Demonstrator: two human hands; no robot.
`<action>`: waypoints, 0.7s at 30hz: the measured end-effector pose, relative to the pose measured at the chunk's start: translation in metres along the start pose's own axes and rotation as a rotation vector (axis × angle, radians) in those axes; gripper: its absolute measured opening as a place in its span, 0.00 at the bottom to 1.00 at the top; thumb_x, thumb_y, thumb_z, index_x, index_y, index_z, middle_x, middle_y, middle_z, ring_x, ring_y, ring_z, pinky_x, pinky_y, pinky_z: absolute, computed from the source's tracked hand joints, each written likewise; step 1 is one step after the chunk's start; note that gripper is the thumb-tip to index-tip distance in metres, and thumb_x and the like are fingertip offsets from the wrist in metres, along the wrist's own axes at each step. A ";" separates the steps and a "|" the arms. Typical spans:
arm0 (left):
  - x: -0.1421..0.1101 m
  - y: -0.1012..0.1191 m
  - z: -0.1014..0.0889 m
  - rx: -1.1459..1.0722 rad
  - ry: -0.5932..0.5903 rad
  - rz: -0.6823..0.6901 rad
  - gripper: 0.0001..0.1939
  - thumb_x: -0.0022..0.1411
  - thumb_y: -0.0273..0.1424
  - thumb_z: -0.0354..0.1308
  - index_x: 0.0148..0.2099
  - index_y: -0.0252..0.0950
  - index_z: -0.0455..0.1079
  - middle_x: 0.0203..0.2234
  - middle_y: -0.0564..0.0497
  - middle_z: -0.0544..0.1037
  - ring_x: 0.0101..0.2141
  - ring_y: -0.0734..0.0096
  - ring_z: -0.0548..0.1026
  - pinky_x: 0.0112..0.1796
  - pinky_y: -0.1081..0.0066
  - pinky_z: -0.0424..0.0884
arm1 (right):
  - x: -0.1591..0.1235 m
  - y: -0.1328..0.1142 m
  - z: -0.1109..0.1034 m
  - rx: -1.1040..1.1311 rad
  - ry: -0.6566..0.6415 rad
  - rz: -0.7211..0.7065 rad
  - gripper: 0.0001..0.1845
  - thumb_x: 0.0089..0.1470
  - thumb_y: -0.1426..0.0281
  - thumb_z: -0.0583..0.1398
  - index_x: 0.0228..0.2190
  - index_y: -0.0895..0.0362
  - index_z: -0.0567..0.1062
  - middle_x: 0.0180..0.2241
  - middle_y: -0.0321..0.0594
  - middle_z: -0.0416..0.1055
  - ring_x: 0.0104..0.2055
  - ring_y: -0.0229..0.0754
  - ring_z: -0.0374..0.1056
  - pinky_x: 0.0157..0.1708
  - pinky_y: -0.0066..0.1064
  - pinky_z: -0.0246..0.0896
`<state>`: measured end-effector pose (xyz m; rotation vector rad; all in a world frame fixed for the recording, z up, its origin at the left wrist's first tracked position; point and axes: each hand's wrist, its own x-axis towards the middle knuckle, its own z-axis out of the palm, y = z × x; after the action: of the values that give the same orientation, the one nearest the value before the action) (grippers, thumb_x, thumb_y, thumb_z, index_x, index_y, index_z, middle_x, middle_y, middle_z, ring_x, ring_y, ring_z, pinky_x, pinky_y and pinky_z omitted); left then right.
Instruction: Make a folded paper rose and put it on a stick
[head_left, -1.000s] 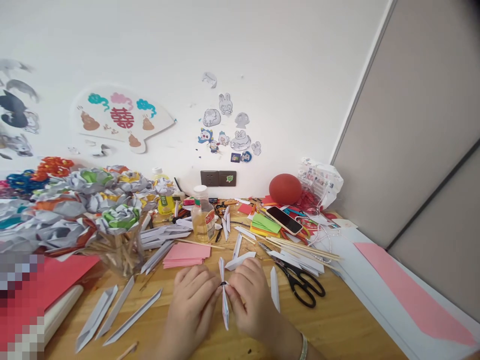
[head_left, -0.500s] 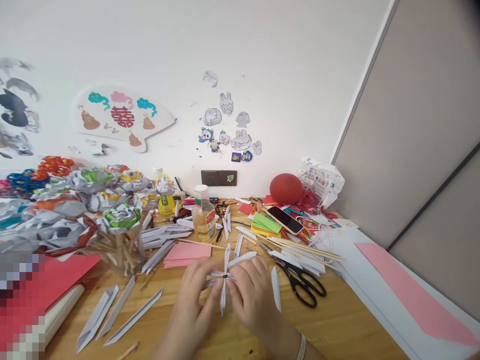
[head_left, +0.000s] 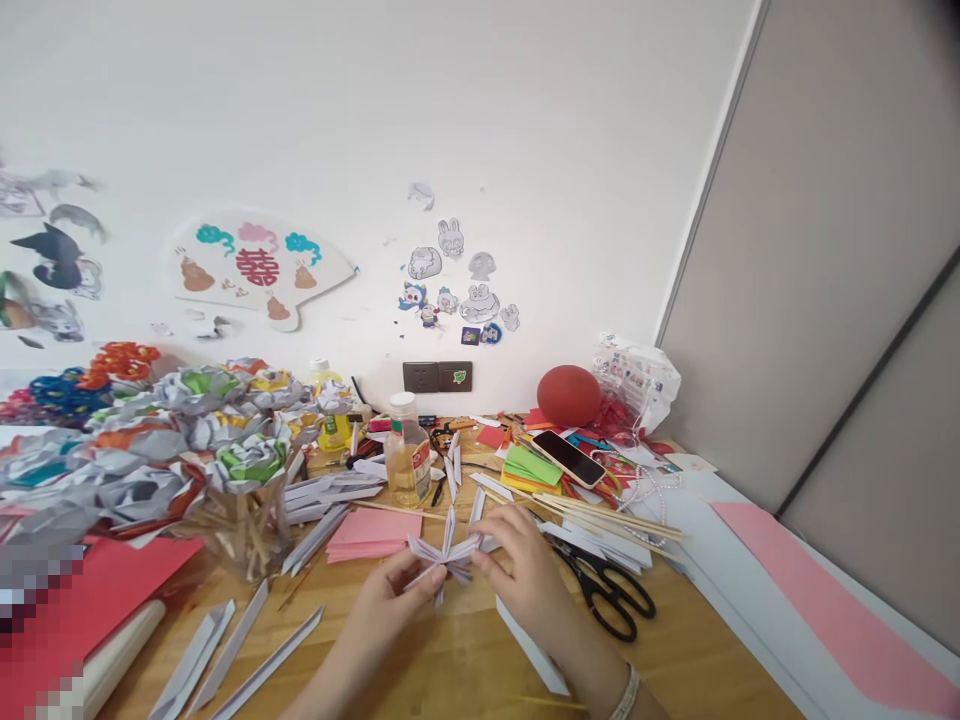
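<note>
Both my hands hold a small bundle of folded white paper strips (head_left: 444,555), tied at its middle and fanned out like a star, just above the wooden table (head_left: 465,660). My left hand (head_left: 390,595) pinches it from the left with closed fingers. My right hand (head_left: 525,580) grips the right side, fingers curled on the strips. One loose folded strip (head_left: 531,648) lies under my right wrist.
More folded strips (head_left: 240,650) lie at the near left. Black scissors (head_left: 611,595), wooden skewers (head_left: 607,510), a phone (head_left: 568,458), a pink paper stack (head_left: 371,530), a small bottle (head_left: 407,455), a red ball (head_left: 568,396) and a bunch of paper flowers (head_left: 172,440) crowd the table.
The straight bundle of strips has been spread into a fanned star shape. Both hands have lifted it slightly and moved away from me; the camera has tipped downward.
</note>
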<state>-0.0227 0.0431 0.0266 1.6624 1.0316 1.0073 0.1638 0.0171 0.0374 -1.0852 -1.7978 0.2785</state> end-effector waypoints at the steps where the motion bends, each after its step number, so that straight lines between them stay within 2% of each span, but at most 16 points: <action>1: 0.000 -0.004 -0.001 0.088 0.049 0.078 0.15 0.52 0.43 0.58 0.31 0.35 0.74 0.24 0.50 0.78 0.28 0.64 0.74 0.30 0.70 0.68 | 0.000 0.001 0.000 0.019 0.049 0.025 0.06 0.55 0.71 0.56 0.35 0.55 0.73 0.36 0.41 0.70 0.41 0.45 0.64 0.42 0.36 0.57; 3: 0.000 -0.012 -0.003 0.314 0.197 0.288 0.10 0.54 0.37 0.58 0.35 0.36 0.74 0.30 0.48 0.79 0.33 0.61 0.75 0.34 0.67 0.69 | -0.002 0.001 0.005 0.118 0.086 0.113 0.06 0.56 0.69 0.56 0.34 0.55 0.73 0.36 0.42 0.71 0.40 0.45 0.65 0.41 0.36 0.58; 5: -0.001 -0.019 -0.005 0.548 0.337 0.518 0.07 0.56 0.32 0.57 0.37 0.37 0.74 0.30 0.47 0.79 0.33 0.62 0.74 0.35 0.66 0.68 | -0.006 0.003 0.016 0.294 0.036 0.248 0.09 0.56 0.64 0.55 0.32 0.56 0.72 0.32 0.41 0.72 0.36 0.45 0.68 0.37 0.35 0.60; 7: -0.003 -0.023 -0.005 0.732 0.424 0.695 0.06 0.59 0.28 0.55 0.38 0.37 0.73 0.29 0.48 0.77 0.32 0.64 0.74 0.34 0.67 0.68 | -0.010 0.006 0.031 0.496 0.002 0.408 0.13 0.56 0.59 0.55 0.33 0.56 0.69 0.28 0.39 0.72 0.32 0.44 0.69 0.33 0.33 0.62; 9: -0.006 -0.022 -0.001 0.845 0.448 0.795 0.08 0.60 0.26 0.52 0.39 0.37 0.72 0.29 0.48 0.77 0.31 0.65 0.73 0.33 0.68 0.67 | -0.012 0.011 0.045 0.638 0.049 0.529 0.15 0.52 0.57 0.58 0.32 0.56 0.66 0.25 0.37 0.70 0.30 0.44 0.70 0.30 0.32 0.62; 11: -0.011 -0.021 0.004 0.888 0.392 0.839 0.09 0.60 0.27 0.53 0.43 0.37 0.71 0.32 0.46 0.77 0.33 0.64 0.74 0.34 0.67 0.69 | -0.012 0.017 0.053 0.707 0.112 0.592 0.17 0.49 0.56 0.60 0.30 0.55 0.64 0.24 0.35 0.70 0.29 0.44 0.70 0.27 0.31 0.62; 13: -0.015 -0.019 0.008 0.866 0.320 0.809 0.13 0.60 0.32 0.55 0.47 0.37 0.69 0.36 0.45 0.77 0.36 0.62 0.75 0.37 0.66 0.70 | -0.010 0.023 0.053 0.688 0.160 0.589 0.16 0.48 0.57 0.61 0.29 0.55 0.63 0.23 0.35 0.69 0.28 0.43 0.70 0.28 0.31 0.62; 15: -0.016 -0.017 0.007 0.786 0.311 0.679 0.16 0.59 0.37 0.55 0.49 0.38 0.66 0.38 0.45 0.77 0.38 0.60 0.75 0.38 0.65 0.71 | -0.007 0.027 0.045 0.612 0.182 0.536 0.14 0.49 0.59 0.60 0.28 0.55 0.64 0.23 0.35 0.69 0.28 0.43 0.69 0.29 0.31 0.62; 19: -0.008 -0.010 -0.004 0.532 0.388 0.357 0.15 0.59 0.41 0.52 0.43 0.38 0.68 0.36 0.44 0.78 0.37 0.57 0.75 0.37 0.62 0.71 | -0.002 0.028 0.028 0.515 0.172 0.455 0.08 0.46 0.66 0.61 0.29 0.56 0.69 0.27 0.37 0.70 0.31 0.43 0.68 0.33 0.33 0.62; 21: -0.003 -0.007 -0.006 0.398 0.320 0.232 0.17 0.57 0.45 0.53 0.39 0.37 0.71 0.35 0.45 0.78 0.38 0.56 0.75 0.39 0.61 0.70 | -0.001 0.026 0.025 0.480 0.137 0.436 0.07 0.45 0.70 0.61 0.29 0.57 0.71 0.27 0.38 0.71 0.32 0.44 0.68 0.34 0.33 0.62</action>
<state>-0.0304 0.0433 0.0212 2.0214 1.3368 1.3156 0.1579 0.0375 0.0084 -1.0995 -1.2651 0.8317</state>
